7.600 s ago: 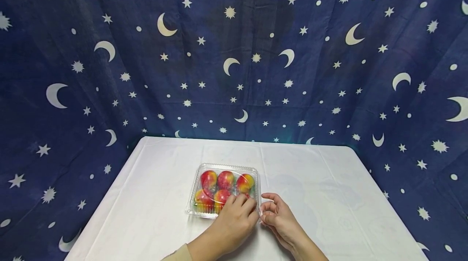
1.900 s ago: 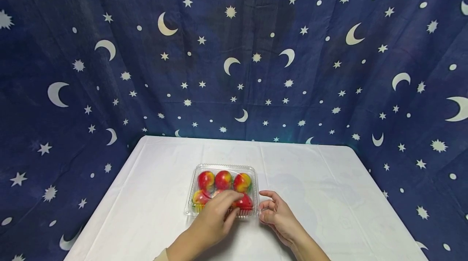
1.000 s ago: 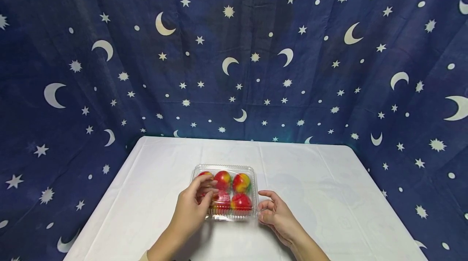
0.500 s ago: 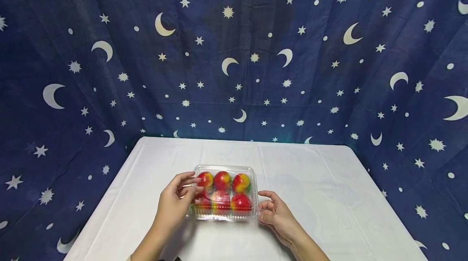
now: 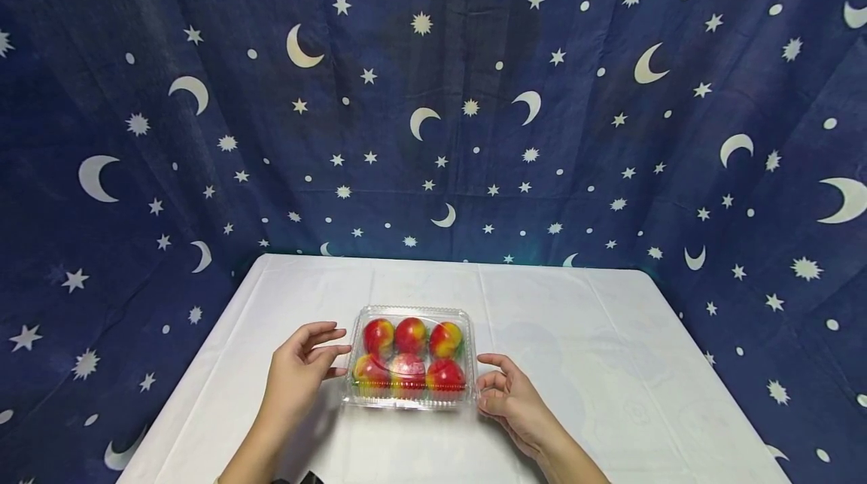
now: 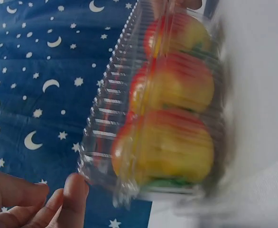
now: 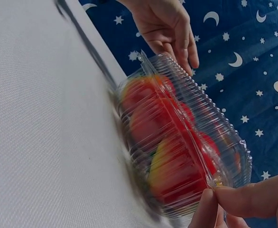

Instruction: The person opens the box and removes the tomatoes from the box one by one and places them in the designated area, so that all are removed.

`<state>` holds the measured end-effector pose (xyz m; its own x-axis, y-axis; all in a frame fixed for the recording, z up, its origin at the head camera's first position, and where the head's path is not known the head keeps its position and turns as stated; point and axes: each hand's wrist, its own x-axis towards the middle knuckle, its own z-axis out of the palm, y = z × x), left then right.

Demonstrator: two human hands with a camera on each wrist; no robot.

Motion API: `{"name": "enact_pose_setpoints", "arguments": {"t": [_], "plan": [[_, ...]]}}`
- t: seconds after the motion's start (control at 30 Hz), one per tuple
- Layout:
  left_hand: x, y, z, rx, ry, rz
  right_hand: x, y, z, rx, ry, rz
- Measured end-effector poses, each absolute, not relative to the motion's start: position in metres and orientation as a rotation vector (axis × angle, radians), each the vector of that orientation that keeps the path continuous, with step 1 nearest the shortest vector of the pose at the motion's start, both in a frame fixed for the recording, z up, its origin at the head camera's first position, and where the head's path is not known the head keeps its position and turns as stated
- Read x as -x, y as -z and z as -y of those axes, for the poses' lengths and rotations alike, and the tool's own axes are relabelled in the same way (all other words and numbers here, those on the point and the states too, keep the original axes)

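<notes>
A clear plastic clamshell container [image 5: 418, 312] sits closed on the white table, holding several red-and-yellow fruits [image 5: 409, 369] in two rows. They look like small mangoes. My left hand [image 5: 298, 363] is beside its left edge, thumb and fingers loosely spread and holding nothing. In the left wrist view the left fingertips [image 6: 75, 192] are close to a corner of the lid. My right hand [image 5: 511, 401] is at the right side. There the right wrist view shows the thumb [image 7: 243, 197] and a finger pinching the container's rim [image 7: 210, 178].
The white-covered table [image 5: 596, 348] stretches out behind and to both sides of the container. A dark blue curtain [image 5: 379, 130] with moons and stars hangs behind and around it. A small dark object [image 5: 309, 478] pokes in at the bottom edge near the left wrist.
My left hand has moved from the container's front right, across over the lid, to beside its left edge. The container has shifted slightly left. My right hand stays at the right side.
</notes>
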<state>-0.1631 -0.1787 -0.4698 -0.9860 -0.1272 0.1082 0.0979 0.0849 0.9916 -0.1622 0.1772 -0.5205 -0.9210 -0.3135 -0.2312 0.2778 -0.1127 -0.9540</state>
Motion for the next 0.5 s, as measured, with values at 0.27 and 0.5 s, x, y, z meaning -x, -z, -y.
{"name": "enact_pose_setpoints", "arguments": {"t": [0.27, 0.5], "plan": [[0.167, 0.481, 0.188, -0.087, 1.992, 2.226, 0.163, 0.521, -0.177, 0.022, 2.086, -1.795], [0.171, 0.494, 0.195, -0.201, 2.039, 2.301, 0.163, 0.521, -0.177, 0.028, 2.093, -1.778]]}}
